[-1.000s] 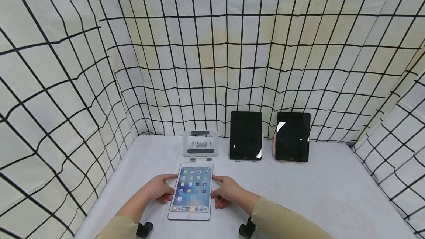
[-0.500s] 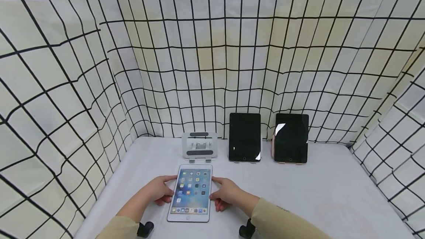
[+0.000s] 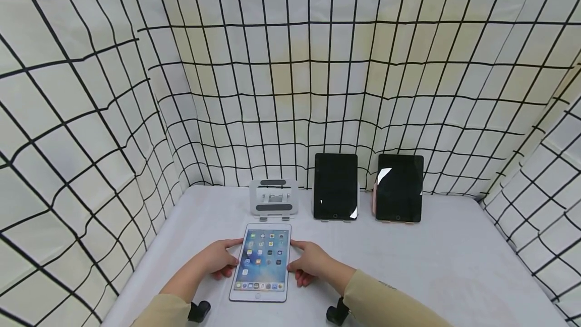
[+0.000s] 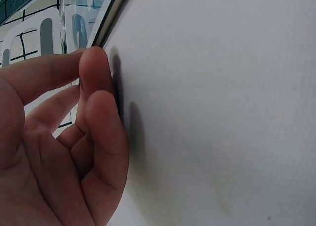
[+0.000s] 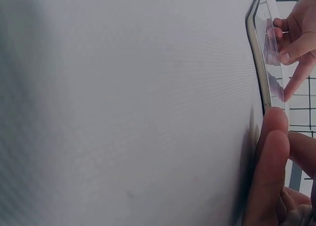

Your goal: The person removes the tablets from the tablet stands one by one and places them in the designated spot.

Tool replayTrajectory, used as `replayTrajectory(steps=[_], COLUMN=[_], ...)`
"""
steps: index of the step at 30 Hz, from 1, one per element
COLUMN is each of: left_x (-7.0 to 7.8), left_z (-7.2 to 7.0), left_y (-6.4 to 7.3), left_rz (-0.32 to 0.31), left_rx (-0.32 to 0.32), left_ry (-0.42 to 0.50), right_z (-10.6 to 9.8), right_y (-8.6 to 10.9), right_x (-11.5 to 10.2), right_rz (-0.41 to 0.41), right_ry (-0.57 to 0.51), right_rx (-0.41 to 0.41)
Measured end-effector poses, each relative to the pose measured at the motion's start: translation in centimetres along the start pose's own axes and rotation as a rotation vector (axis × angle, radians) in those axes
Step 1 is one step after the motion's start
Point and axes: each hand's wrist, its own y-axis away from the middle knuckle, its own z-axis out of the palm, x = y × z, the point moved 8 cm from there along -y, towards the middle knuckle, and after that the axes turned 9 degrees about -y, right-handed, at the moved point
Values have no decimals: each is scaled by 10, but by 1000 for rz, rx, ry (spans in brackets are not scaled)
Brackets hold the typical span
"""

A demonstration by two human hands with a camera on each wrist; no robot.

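Note:
A white-framed tablet (image 3: 262, 262) lies on the white tabletop in the head view, its screen lit with rows of app icons. At its left edge, my left hand (image 3: 218, 257) holds it with index finger and thumb. My right hand (image 3: 312, 261) grips the opposite long edge the same way. In the left wrist view, curled fingertips of the left hand (image 4: 74, 132) meet the tablet's side (image 4: 105, 19), low against the cloth. The right wrist view shows the tablet's thin edge (image 5: 260, 63) beside the right hand's fingertips (image 5: 274, 137). The tablet's underside is hidden.
Just behind the tablet stands a clear stand (image 3: 274, 198) with grey pads. To its right, two dark-screened tablets, one black (image 3: 336, 185) and another (image 3: 399, 188), lean upright on stands. White walls (image 3: 290, 79) with black grid lines enclose the table.
The view shifts slightly with the head. Both hands stay on the tablet's edges, and the tablet keeps its place.

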Motion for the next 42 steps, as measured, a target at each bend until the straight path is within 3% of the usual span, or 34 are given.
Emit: replayTrajectory(steps=[10,21,30,42], left_x=[0,5,28,62], left_z=[1,-11,-11,10], left_y=[0,7,10,7], left_rz=[21,66,133,188], left_rx=[66,187,262,285], left_ry=[19,64,75,93], right_z=[-7,-25,-48,-93], right_y=[-1,6,13,25], right_x=[4,-4,-3,1], right_rz=[-12,-125,-162,-217], right_ry=[21,89,117,132], right_rx=[59,106,152,202])
